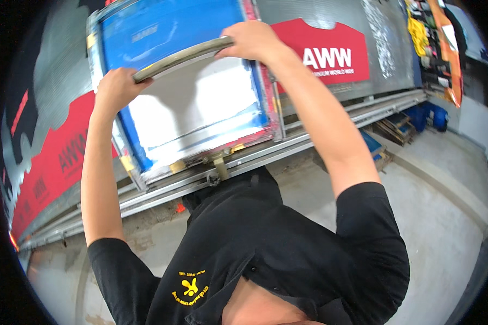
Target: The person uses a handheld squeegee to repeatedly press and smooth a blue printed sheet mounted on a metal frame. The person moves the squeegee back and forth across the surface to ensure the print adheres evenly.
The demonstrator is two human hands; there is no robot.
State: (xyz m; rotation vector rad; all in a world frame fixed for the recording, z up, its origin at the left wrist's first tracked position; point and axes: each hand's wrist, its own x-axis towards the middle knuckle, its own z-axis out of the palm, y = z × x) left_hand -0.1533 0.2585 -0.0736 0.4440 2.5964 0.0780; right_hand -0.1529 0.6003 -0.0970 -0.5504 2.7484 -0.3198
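Clasped at both ends by the left hand (114, 89) and the right hand (250, 41), the long bar (184, 56) lies crosswise over the blue screen (165, 23), its left end nearer to the body, the white patch (222, 93) on its near side.

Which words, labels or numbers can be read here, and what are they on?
I won't copy wording out, but lettering stands on:
Red piece, right: large white capitals, clear; smaller line beneath.
Red area, left: dark letters, partly blurred.
Black shirt: tiny yellow lettering by a yellow emblem, too small to read surely.
Blue screen: faint mark, too blurred to read.
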